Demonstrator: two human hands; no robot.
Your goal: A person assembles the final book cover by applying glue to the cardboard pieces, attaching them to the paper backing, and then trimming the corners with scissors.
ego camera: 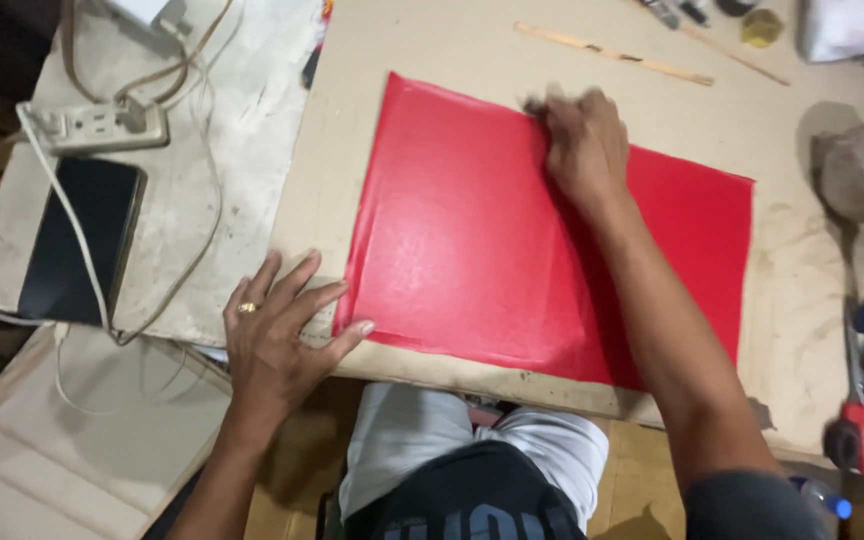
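i am taking the red sheet as my landmark: it is lying flat on the board, its long axis running from my left across to my right, slightly skewed so its far left corner is sitting higher than the right. my right hand is pressing down near the sheet's far edge, about midway along it, fingers curled; something dark is poking out at the fingertips, but i cannot tell whether the hand is pinching a small tool or just the sheet's edge. my left hand is resting spread and flat at the sheet's near left corner, fingertips just touching that edge, holding nothing. so the left hand is nearer me and the right is reaching across the sheet. beyond the sheet's far edge a wooden stick is lying. left of the sheet, well apart, a power strip and a dark phone are sitting. right of it, scissors with red handles are partly cut off, and my forearm is hiding part of the sheet's middle
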